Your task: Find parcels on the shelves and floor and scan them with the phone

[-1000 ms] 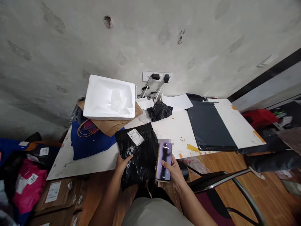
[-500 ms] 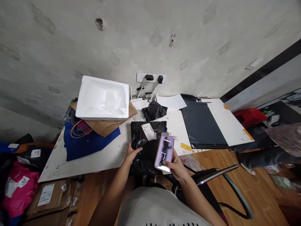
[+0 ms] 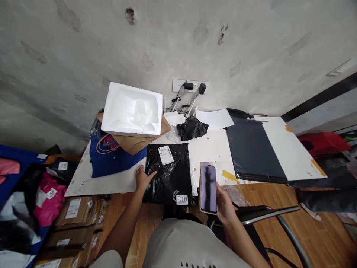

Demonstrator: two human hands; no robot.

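Observation:
A black plastic mailing bag (image 3: pixel 167 175) lies at the front edge of the white table, with a printed shipping label (image 3: pixel 166 155) near its top and a small "3018" label (image 3: pixel 182 200) at its lower right corner. My left hand (image 3: pixel 143 179) rests at the bag's left edge, its thumb stretched over the plastic and its other fingers spread beside it. Over the front edge, right of the bag, my right hand (image 3: pixel 225 204) is closed around a smartphone (image 3: pixel 208 189). The phone's lit purple screen, with a dark figure on it, faces me.
A white foam box (image 3: pixel 131 109) sits on brown paper and blue fabric (image 3: pixel 117 163) at the left. Behind the bag is a crumpled black plastic bundle (image 3: pixel 192 128). Flat dark bags (image 3: pixel 253 149) lie to the right. A chair (image 3: pixel 267 212) stands close on my right.
The mailing bag and my left hand have shifted left across the table. My right hand has moved the phone away from the bag, uncovering the "3018" label. My thumb has left the screen.

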